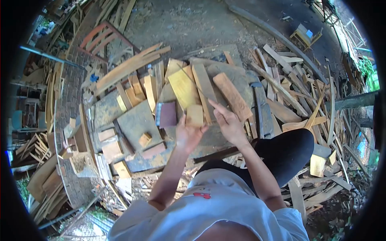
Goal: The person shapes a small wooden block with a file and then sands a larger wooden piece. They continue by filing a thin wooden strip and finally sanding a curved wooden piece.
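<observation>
1. The left hand [189,135] grips a small wood block [195,115] at its near end, thumb along one side and fingers around the other
2. The right hand [230,125] is just beside the block with its index finger stretched forward; I cannot tell whether anything thin is pinched in it
3. The block is in front of the person's body at the near side of the crowded worktop [105,115], between a purple-faced piece [168,114] and a grey-brown plank [204,90]
4. A thin dark strip [194,81] runs from over the pale yellow board [183,90] towards the right fingertips; contact is too fine to make out
5. The left grip covers only one end, so a knock on the far end could well twist the block loose
6. The plank and the reddish-brown beam [232,95] lie loose-looking near the right hand; a careless sweep could shift them against the fingers
7. Rough edges could leave splinters in bare skin, most likely if the block slides through the fingers
8. A dropped block might strike the bent knee [287,154] or vanish among similar offcuts
</observation>
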